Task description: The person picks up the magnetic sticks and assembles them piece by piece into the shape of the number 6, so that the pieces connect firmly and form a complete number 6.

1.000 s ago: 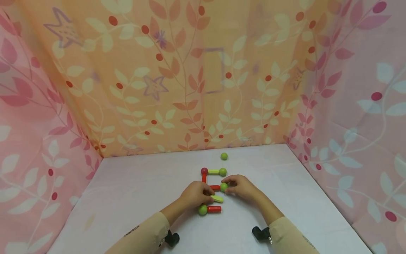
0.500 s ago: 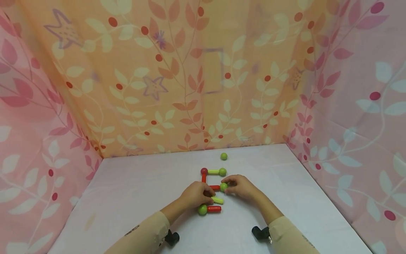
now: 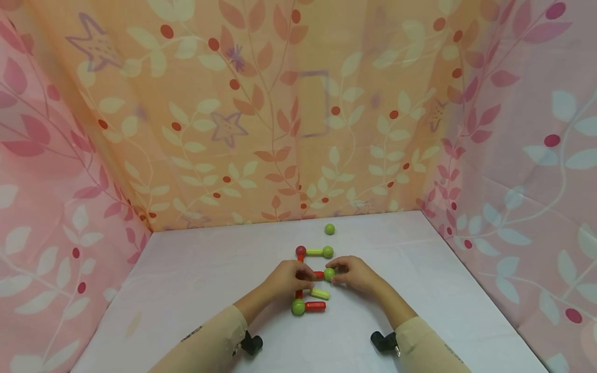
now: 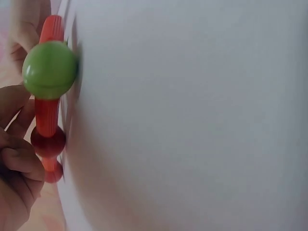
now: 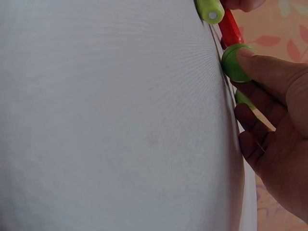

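Observation:
In the head view my right hand (image 3: 356, 272) pinches a green ball (image 3: 329, 274) on the end of the middle red stick (image 3: 319, 274); the right wrist view shows the thumb on this green ball (image 5: 236, 62). My left hand (image 3: 286, 280) holds the other end of that stick between thumb and fingers, covering the joint there. The left wrist view shows a red ball (image 4: 48, 141) beside those fingers. A yellow-green stick (image 3: 320, 294) lies loose just in front. Nearer still, a green ball (image 3: 298, 306) joins a red stick (image 3: 315, 306) pointing right.
At the back of the built shape, a red ball (image 3: 300, 251) links by a yellow-green stick (image 3: 314, 252) to a green ball (image 3: 328, 252). Farther back sits a loose green ball (image 3: 329, 229). Patterned cloth (image 3: 261, 155) surrounds the white table (image 3: 196, 269).
My left hand has moved back from the yellow-green stick to the middle red stick, uncovering the red upright behind the front green ball. The right hand stays at its green ball.

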{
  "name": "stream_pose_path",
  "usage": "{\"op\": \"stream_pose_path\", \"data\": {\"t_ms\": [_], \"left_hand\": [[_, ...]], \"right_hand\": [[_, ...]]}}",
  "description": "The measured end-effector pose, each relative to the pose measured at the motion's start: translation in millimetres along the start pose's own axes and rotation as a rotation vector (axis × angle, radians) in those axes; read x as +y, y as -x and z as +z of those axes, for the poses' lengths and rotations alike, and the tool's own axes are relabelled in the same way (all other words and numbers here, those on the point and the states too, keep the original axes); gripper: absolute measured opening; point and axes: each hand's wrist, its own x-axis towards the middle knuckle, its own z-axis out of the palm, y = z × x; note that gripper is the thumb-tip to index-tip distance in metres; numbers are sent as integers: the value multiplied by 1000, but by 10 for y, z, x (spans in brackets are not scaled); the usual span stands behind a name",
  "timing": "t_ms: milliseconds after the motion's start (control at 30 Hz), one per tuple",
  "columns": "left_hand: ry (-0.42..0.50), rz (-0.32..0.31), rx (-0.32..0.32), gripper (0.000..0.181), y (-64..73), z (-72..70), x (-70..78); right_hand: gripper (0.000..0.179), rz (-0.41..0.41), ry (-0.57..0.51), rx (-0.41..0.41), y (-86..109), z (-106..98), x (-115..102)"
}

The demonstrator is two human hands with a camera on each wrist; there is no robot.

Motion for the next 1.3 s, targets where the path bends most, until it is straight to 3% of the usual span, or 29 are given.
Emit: {"op": "stream_pose_path", "data": {"t_ms": [100,367,567,1000,1167,1300], "left_hand": [[-27,17,11,19,-50,-52,2],[-77,-14,0,28,-191,-141,-8],[-42,-67,-34,28,-222,-116,-56],[-66,-44,-3,18,-269,-73,-101],[-72,-47,1,18,-272,-60,-114],[-81,-47,-3,18,-262,-50,-120]], "right_hand": [[37,1,-4,-1,-3,5,13],[37,17,-11,-3,-13,1,29],[37,15,-19,-9,-11,-1,17],[38,0,-7,-12,-17,-26,-22],[39,-34,73,31,4,-19,-61],[38,-130,171,122,26,-12,-151]]}}
